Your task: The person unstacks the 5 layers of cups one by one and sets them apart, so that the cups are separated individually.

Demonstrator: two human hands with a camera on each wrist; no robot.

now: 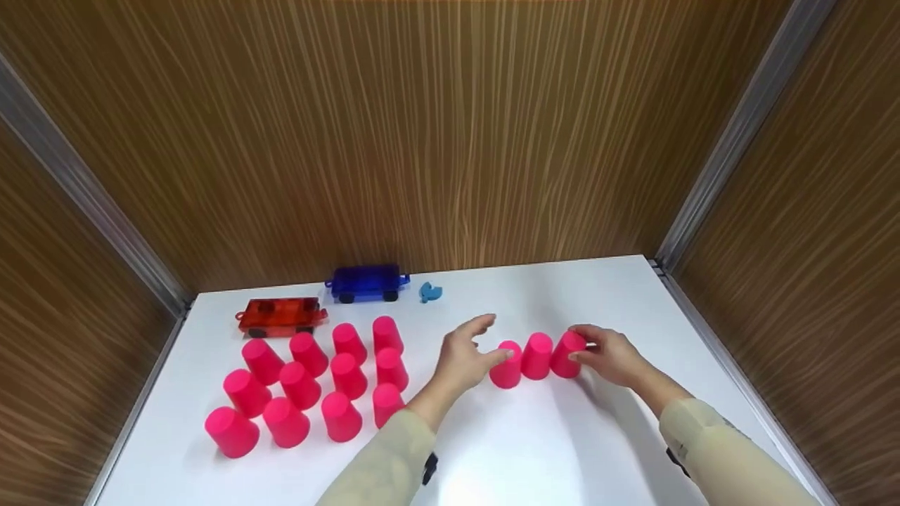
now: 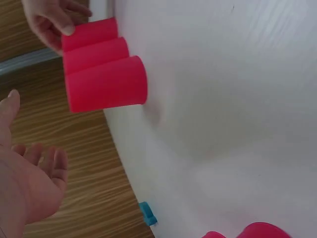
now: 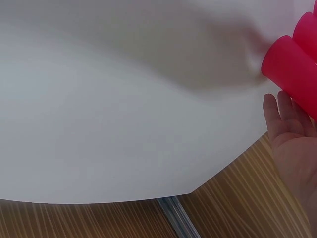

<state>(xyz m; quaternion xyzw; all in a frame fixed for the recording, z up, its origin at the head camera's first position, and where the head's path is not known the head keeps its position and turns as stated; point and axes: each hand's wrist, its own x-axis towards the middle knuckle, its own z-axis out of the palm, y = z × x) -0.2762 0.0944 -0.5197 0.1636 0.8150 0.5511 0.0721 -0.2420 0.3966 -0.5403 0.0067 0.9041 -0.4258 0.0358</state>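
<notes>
Three upside-down pink cups stand close together in a row on the right part of the white table (image 1: 513, 450). My right hand (image 1: 615, 358) grips the right-end cup (image 1: 567, 358), thumb at the near side and fingers round the far side. Beside it are the middle cup (image 1: 537, 357) and the left-end cup (image 1: 505, 371). My left hand (image 1: 458, 360) is spread just left of the left-end cup, its thumb overlapping that cup's top in the head view. In the left wrist view, a gap separates the left hand (image 2: 34, 181) from the cups.
Several more upside-down pink cups (image 1: 300, 386) stand in rows on the left. Behind them are a clear red toy wagon (image 1: 281, 315), a blue one (image 1: 365, 281) and a small blue piece (image 1: 429, 292). Wood-grain walls (image 1: 450, 140) enclose the table.
</notes>
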